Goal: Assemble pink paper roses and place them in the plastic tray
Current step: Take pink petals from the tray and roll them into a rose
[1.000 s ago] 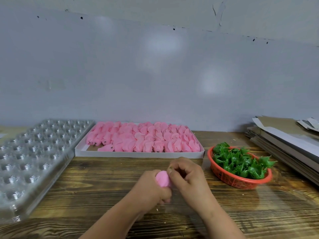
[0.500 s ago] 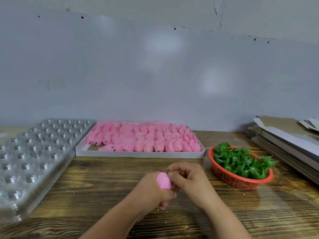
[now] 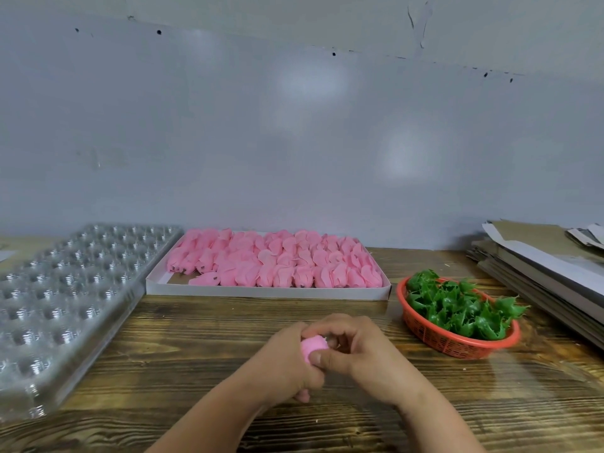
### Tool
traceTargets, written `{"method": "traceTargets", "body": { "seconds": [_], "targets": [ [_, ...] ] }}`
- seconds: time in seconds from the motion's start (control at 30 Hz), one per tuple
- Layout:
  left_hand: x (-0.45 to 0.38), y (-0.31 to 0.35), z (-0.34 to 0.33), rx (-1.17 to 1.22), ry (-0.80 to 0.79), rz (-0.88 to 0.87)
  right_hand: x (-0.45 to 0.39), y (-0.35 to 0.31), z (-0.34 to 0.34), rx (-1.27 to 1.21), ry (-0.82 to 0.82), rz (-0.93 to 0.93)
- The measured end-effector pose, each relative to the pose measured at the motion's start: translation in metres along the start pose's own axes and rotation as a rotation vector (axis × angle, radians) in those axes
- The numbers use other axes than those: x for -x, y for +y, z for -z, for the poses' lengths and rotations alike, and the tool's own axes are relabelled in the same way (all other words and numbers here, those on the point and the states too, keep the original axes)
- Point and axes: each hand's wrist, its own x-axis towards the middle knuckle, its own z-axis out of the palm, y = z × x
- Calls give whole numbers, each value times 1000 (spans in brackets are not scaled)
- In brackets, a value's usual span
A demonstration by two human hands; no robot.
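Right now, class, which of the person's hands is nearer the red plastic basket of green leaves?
Right. The right hand sits just left of the red plastic basket; the left hand lies farther left, beyond it.

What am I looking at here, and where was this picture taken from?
There is no machine here: a person works with bare hands. The camera sits on their head and looks forward and down, so you see their arms from above. The left hand and the right hand meet over a wooden table, and the fingers of both curl round one pink rose. Behind them a white box holds rows of pink roses. On the left lies a clear plastic tray with many round cups; none holds a rose that I can see. On the right a red basket holds green leaf pieces, and beyond it lies stacked cardboard.
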Motion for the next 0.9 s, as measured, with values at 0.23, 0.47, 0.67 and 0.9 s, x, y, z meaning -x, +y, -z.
{"method": "traceTargets", "body": {
  "seconds": [0.23,0.47,0.67,0.9],
  "targets": [
    [2,6,6,273,52,59,-9,-1,0,-891,411,-261],
    [0,4,-18,454,51,-193,-14,-8,-29,-1269,335,-313],
    [-1,5,-11,626,128,-195,-13,-3,-40,-1012,322,-479],
    [-3,4,-7,734,86,-137,-14,-5,-38,-920,352,-377]
  ]
}}
